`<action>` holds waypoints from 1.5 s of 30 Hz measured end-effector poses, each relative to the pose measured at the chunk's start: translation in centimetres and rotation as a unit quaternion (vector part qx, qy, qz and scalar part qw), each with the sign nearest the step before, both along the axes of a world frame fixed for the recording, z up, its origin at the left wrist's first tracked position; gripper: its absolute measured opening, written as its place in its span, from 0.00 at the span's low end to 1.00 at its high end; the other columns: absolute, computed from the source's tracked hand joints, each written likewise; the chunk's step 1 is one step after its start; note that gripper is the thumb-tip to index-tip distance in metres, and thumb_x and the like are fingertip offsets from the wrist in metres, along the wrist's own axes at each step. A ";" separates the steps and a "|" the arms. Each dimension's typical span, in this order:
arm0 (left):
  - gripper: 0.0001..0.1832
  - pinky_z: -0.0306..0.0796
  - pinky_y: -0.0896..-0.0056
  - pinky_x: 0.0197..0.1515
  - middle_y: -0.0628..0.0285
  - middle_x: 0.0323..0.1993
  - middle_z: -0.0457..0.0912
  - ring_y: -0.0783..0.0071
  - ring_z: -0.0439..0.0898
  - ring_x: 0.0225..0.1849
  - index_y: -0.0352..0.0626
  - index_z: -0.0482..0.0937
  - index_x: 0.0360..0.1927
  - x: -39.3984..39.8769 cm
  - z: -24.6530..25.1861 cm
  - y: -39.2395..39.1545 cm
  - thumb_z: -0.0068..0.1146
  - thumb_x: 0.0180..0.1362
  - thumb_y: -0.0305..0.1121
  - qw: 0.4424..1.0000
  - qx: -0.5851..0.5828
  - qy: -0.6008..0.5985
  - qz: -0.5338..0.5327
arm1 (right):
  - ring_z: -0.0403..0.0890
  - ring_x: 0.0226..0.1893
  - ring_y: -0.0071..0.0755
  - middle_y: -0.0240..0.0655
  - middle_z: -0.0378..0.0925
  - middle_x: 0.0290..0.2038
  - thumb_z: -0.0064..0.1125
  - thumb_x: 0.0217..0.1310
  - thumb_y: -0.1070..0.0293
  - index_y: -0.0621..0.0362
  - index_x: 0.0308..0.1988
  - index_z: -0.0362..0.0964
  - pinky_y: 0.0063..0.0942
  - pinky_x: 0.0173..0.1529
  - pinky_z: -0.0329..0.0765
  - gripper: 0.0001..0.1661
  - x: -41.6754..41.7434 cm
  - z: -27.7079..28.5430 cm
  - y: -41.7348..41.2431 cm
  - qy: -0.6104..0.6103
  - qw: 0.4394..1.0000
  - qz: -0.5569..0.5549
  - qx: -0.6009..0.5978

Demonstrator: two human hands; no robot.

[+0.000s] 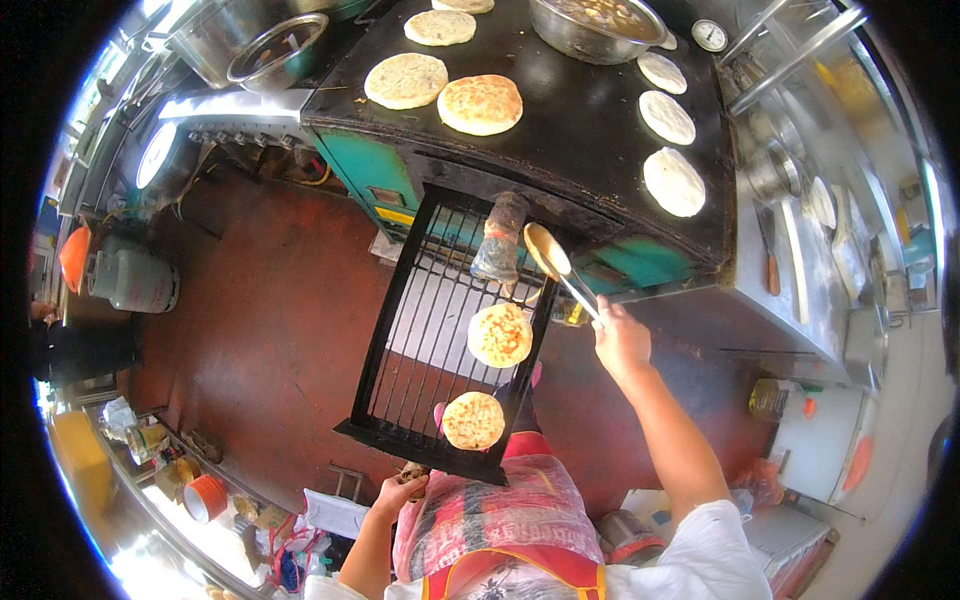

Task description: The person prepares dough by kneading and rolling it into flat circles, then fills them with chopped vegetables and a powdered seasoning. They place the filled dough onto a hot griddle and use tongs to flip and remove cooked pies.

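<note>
My right hand [622, 339] grips metal tongs [580, 298]. A round flatbread [541, 249], tilted on edge, is in their jaws near the oven front. My left hand [393, 496] is closed around the knobbly handle [415, 474] of a black barred rack [403, 322]. The rack is pulled out from under the griddle [577, 120]. Two browned flatbreads lie on its bars, one flatbread [501, 335] midway and another flatbread [473, 421] close to my apron. A cloth-wrapped, sooty stub [498, 240] juts out above the rack's far end.
Pale dough rounds [674, 182] line the griddle's right side; several breads [480, 105] lie at its left. A steel pot [592, 30] of stew stands at the back. To the right is a steel counter [787, 277] with a knife [769, 247]. A gas cylinder [139, 279] stands left.
</note>
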State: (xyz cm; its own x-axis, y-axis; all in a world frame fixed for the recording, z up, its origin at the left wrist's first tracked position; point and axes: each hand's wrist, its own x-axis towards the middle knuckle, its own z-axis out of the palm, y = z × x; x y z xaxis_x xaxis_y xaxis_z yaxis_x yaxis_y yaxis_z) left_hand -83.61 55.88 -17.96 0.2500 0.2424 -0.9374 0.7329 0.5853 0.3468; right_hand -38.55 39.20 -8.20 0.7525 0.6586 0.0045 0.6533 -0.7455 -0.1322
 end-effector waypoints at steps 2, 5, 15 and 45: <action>0.24 0.70 0.74 0.36 0.63 0.30 0.78 0.76 0.76 0.30 0.31 0.79 0.37 -0.1 -0.1 0.0 0.69 0.46 0.42 1.000 -0.002 -0.003 -0.002 | 0.78 0.33 0.41 0.36 0.74 0.36 0.55 0.54 0.65 0.52 0.56 0.66 0.34 0.36 0.77 0.28 0.1 -0.2 0.6 -0.027 0.998 -0.005 -0.054; 0.23 0.70 0.75 0.36 0.64 0.30 0.78 0.76 0.76 0.30 0.32 0.79 0.37 0.3 0.7 0.1 0.68 0.46 0.42 1.000 -0.006 -0.001 -0.003 | 0.78 0.35 0.40 0.37 0.73 0.37 0.56 0.53 0.65 0.50 0.57 0.64 0.36 0.36 0.77 0.30 -0.7 -0.6 0.3 -0.018 0.996 0.003 -0.084; 0.19 0.70 0.74 0.33 0.66 0.29 0.79 0.77 0.76 0.28 0.36 0.79 0.35 0.6 1.3 0.4 0.68 0.48 0.42 1.000 -0.003 0.004 -0.028 | 0.70 0.16 0.18 0.31 0.73 0.25 0.53 0.63 0.60 0.59 0.40 0.70 0.18 0.18 0.66 0.13 -2.5 11.3 3.4 0.574 0.679 -0.207 0.407; 0.24 0.71 0.73 0.39 0.64 0.32 0.79 0.75 0.77 0.32 0.32 0.78 0.40 -1.4 1.0 0.2 0.69 0.46 0.42 1.000 -0.011 -0.003 0.011 | 0.70 0.20 0.23 0.34 0.72 0.26 0.51 0.62 0.62 0.58 0.37 0.68 0.20 0.21 0.67 0.10 -5.8 -2.9 -0.3 0.746 0.518 -0.276 0.315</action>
